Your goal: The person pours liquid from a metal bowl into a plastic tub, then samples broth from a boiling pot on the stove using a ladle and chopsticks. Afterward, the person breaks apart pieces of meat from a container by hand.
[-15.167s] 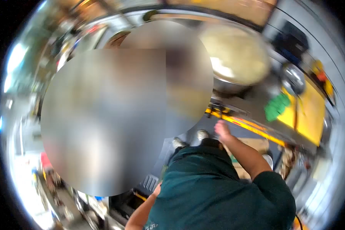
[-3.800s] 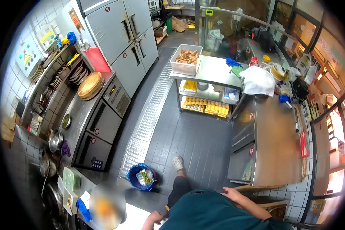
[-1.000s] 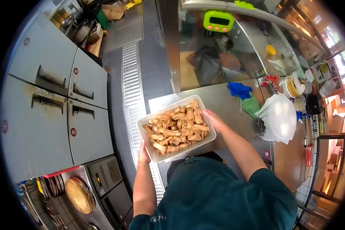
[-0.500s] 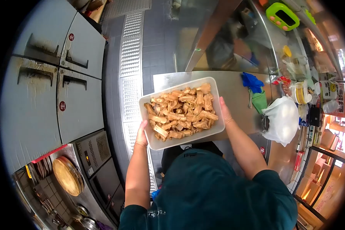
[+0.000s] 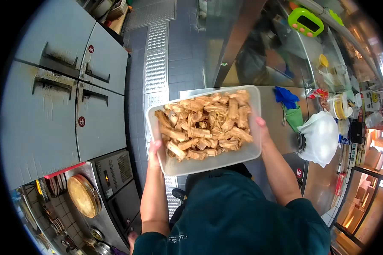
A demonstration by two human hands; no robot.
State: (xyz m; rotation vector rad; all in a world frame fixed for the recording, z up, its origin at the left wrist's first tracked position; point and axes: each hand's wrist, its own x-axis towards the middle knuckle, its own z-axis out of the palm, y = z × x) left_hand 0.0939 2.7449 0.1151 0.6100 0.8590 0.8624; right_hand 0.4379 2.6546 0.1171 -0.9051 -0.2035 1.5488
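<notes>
Left-hand grip (image 5: 154, 155) and right-hand grip (image 5: 264, 131): clasped on opposite ends of one white tub (image 5: 242, 154), brown meat pieces (image 5: 200, 127) inside, held before the torso, hiding from me part of the steel table (image 5: 271, 104). Right: blue cloth (image 5: 287, 97), green cloth (image 5: 293, 118), white-wrapped bundle (image 5: 321, 138). Beyond: glass partition (image 5: 237, 42). Left: grey refrigerator (image 5: 102, 131).

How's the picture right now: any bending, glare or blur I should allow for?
Head view, edges: wide-angle bending, the metal rail curving and the corners black; head view, far right: bright patches washed out; head view, centre: tub, brown pieces, left hand and right hand all look reasonably sharp, without obvious motion blur.
</notes>
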